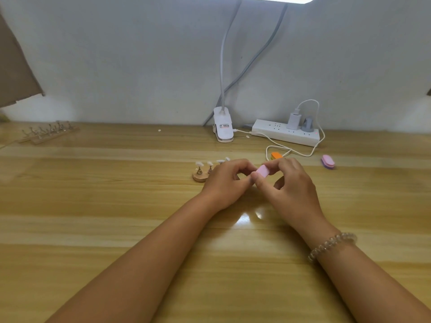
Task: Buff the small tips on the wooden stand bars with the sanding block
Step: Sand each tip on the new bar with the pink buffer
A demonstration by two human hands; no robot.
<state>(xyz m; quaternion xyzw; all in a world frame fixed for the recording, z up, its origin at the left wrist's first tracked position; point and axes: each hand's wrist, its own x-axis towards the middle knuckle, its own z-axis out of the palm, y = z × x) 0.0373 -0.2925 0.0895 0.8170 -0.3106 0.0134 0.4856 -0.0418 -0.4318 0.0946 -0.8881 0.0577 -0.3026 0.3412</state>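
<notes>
Sanding block (263, 171): small pink rectangular pad, broad face tilted up toward the camera, off the table, pinched between thumb and fingers of the right hand (289, 183). Its left end meets the curled fingertips of the left hand (224, 183); can't tell what that hand grips. Stand bar (200, 176): light wood with a rounded end, flat on the table just left of the left hand, the rest hidden behind it. Tips (199, 163): small, white, oval, each on a short upright metal post. Four show in a row running right and back. Far stand bars (49, 134): at back left near the wall, well apart, posts upright, too blurred to read the tips.
</notes>
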